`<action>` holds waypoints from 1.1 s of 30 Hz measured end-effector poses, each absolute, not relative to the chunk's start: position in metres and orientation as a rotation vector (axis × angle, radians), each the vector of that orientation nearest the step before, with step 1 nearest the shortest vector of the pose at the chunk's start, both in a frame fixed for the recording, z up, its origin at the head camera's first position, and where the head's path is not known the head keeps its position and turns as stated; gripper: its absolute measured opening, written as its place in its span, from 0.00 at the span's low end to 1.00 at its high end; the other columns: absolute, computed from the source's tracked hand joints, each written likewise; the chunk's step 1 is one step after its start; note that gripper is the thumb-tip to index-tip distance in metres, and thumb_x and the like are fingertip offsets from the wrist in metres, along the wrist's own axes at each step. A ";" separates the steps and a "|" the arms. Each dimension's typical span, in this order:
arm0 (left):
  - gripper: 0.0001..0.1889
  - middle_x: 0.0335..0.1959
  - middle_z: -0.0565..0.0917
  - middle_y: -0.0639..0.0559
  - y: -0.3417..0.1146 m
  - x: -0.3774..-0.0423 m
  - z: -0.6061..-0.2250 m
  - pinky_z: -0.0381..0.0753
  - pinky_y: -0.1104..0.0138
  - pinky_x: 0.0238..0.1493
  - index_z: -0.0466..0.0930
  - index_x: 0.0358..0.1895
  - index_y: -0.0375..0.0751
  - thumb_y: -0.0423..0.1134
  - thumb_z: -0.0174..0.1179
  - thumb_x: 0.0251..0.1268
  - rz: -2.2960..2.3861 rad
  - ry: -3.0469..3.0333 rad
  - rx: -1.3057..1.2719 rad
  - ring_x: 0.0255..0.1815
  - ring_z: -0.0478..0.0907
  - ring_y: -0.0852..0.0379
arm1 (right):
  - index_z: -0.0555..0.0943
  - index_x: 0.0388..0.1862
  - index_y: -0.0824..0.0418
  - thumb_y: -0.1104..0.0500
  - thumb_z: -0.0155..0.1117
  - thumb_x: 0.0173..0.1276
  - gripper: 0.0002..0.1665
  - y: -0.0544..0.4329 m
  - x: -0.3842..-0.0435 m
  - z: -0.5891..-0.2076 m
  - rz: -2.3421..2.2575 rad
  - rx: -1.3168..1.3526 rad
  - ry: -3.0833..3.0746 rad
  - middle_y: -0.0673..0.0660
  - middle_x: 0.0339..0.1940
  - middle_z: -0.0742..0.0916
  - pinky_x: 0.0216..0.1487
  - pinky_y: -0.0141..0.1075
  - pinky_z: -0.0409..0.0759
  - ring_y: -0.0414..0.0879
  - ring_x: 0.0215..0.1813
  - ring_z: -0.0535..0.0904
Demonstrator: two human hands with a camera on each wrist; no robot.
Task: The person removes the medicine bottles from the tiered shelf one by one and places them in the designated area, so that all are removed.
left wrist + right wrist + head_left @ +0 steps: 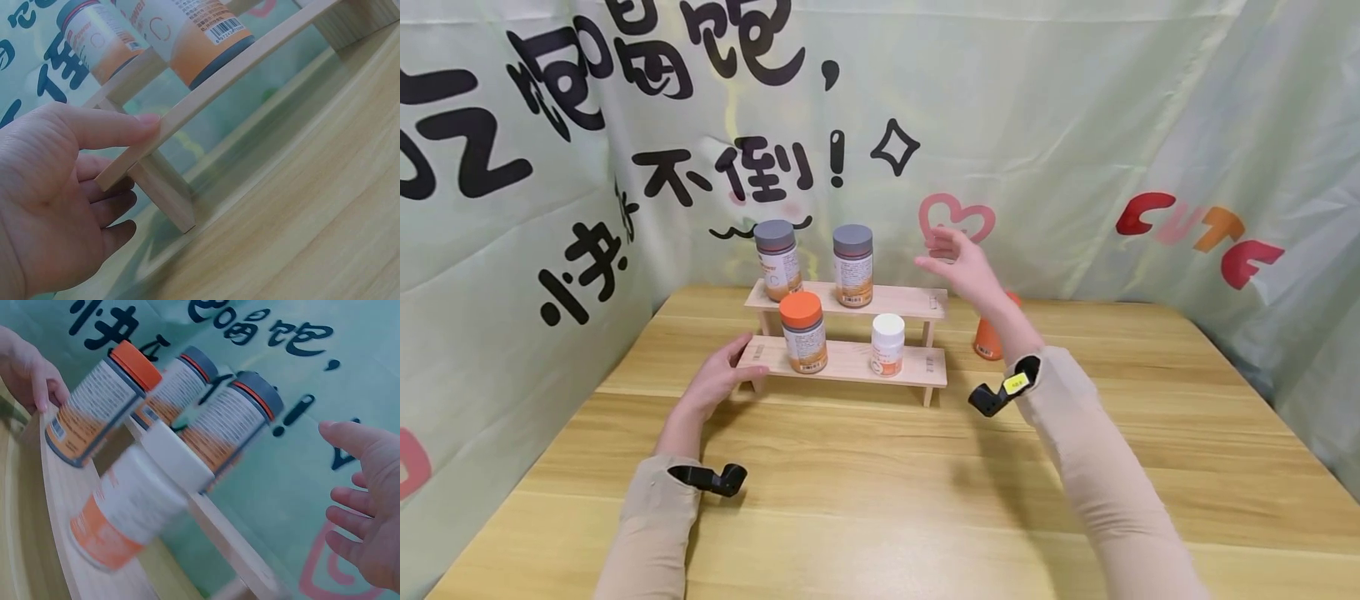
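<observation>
A two-tiered wooden stand (850,360) is set on the desk (850,500), its lower step pinched at the left end by the left hand (715,382). On that step, an orange-capped bottle (806,343) and a smaller white bottle (887,343) are borne upright; on the upper step, a grey-capped bottle (780,267) is stood toward the left and a second grey-capped bottle (853,271) near the middle. The right hand (966,265) is held open in the air, fingers relaxed, near the upper step's right end. An orange container (988,342), partly hidden by the right forearm, is placed right of the stand.
</observation>
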State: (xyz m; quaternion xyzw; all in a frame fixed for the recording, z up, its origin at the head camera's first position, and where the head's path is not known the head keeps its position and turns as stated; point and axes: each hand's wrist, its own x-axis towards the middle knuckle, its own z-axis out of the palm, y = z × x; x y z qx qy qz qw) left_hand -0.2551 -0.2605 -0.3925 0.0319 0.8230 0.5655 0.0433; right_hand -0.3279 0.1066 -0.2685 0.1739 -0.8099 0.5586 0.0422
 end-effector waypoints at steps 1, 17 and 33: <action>0.46 0.73 0.44 0.35 -0.261 -0.255 -0.392 0.43 0.50 0.69 0.41 0.72 0.31 0.39 0.63 0.58 1.730 2.517 0.098 0.72 0.43 0.40 | 0.59 0.70 0.64 0.56 0.65 0.62 0.41 0.102 -0.329 -0.268 1.709 0.541 -2.490 0.62 0.64 0.72 0.62 0.43 0.67 0.53 0.63 0.67; 0.45 0.73 0.45 0.36 -0.261 -0.255 -0.392 0.43 0.52 0.70 0.42 0.72 0.31 0.38 0.62 0.59 1.748 2.508 0.083 0.72 0.42 0.42 | 0.58 0.69 0.66 0.57 0.67 0.59 0.43 0.043 -0.338 -0.277 1.771 0.606 -2.555 0.63 0.62 0.72 0.62 0.41 0.66 0.54 0.62 0.67; 0.44 0.73 0.44 0.37 -0.258 -0.255 -0.391 0.43 0.53 0.70 0.42 0.72 0.31 0.37 0.61 0.59 1.770 2.490 0.083 0.73 0.42 0.43 | 0.62 0.66 0.67 0.60 0.68 0.59 0.39 0.022 -0.341 -0.284 1.757 0.593 -2.548 0.62 0.56 0.76 0.58 0.40 0.70 0.53 0.57 0.72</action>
